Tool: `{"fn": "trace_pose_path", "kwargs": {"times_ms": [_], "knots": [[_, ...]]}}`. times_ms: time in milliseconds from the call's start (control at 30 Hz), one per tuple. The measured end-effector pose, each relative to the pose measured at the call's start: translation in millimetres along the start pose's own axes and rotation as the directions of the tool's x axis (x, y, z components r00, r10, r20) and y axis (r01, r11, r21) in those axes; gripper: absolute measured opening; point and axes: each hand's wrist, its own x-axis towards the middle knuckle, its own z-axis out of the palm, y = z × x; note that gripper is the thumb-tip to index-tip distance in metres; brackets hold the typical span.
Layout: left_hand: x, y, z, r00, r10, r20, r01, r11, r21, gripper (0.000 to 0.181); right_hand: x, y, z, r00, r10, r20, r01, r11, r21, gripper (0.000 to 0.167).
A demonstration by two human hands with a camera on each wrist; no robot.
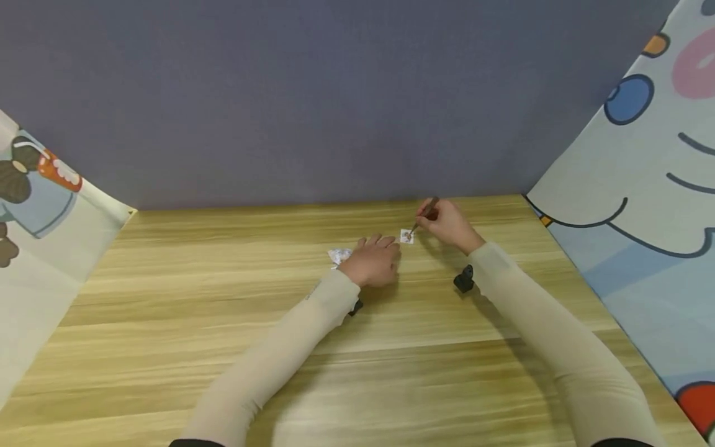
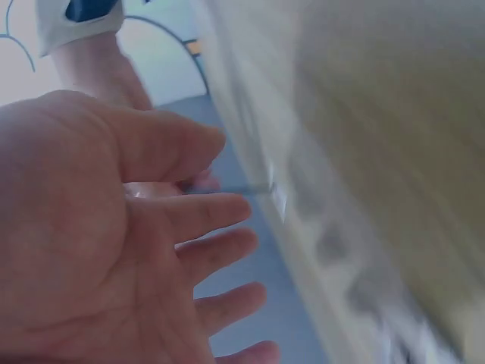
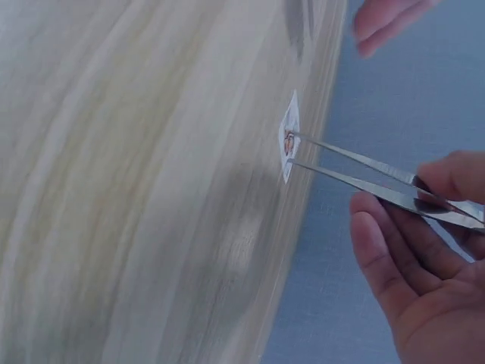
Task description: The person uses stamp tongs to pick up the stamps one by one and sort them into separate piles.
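Near the table's far edge lies a small white square with a printed picture (image 1: 406, 236), like a stamp or sticker. My right hand (image 1: 448, 225) pinches a pair of metal tweezers (image 3: 371, 173) between thumb and fingers. In the right wrist view the tweezers' two tips stand apart at the square (image 3: 288, 144). My left hand (image 1: 371, 262) is spread palm down just left of the square, its fingers fairly straight. Nothing is held in it, and the left wrist view shows the bare palm (image 2: 91, 250) with the fingers above the table.
A crumpled whitish piece (image 1: 338, 256), perhaps plastic or paper, lies left of my left hand. The wood-grain table (image 1: 195, 298) ends at a grey-blue panel (image 1: 335, 112) at the back. Printed cartoon panels (image 1: 659, 298) flank both sides.
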Motion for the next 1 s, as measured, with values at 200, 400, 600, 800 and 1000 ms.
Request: {"fn": "trace_pose_path", "kwargs": {"times_ms": [200, 400, 600, 800, 1000], "knots": [[-33.2, -31.0, -14.4, 0.998, -0.001, -0.063, 0.0, 1.0, -0.024, 0.051, 3.2, -3.7, 2.5, 0.999, -0.024, 0.042, 0.025, 1.0, -0.018, 0.006], [-59.8, -55.1, -16.3, 0.992, -0.024, -0.123, 0.018, 0.999, -0.044, 0.051, 2.6, -9.7, 7.2, 1.0, -0.027, 0.002, 0.027, 1.0, -0.011, 0.009], [-78.2, -66.8, -7.5, 0.989, -0.028, -0.146, 0.023, 0.999, -0.038, 0.049, -1.7, -30.0, 17.4, 0.978, -0.194, -0.077, 0.198, 0.978, 0.059, 0.007], [-86.4, -67.9, 9.2, 0.988, 0.031, -0.151, -0.029, 0.999, 0.018, 0.048, -5.0, -51.7, 32.0, 0.971, -0.236, -0.022, 0.237, 0.965, 0.108, 0.005], [-86.0, -69.9, 20.0, 0.989, 0.013, -0.144, -0.013, 1.0, 0.003, 0.049, -2.4, -63.0, 50.1, 0.977, -0.212, 0.007, 0.21, 0.971, 0.116, 0.005]]}}
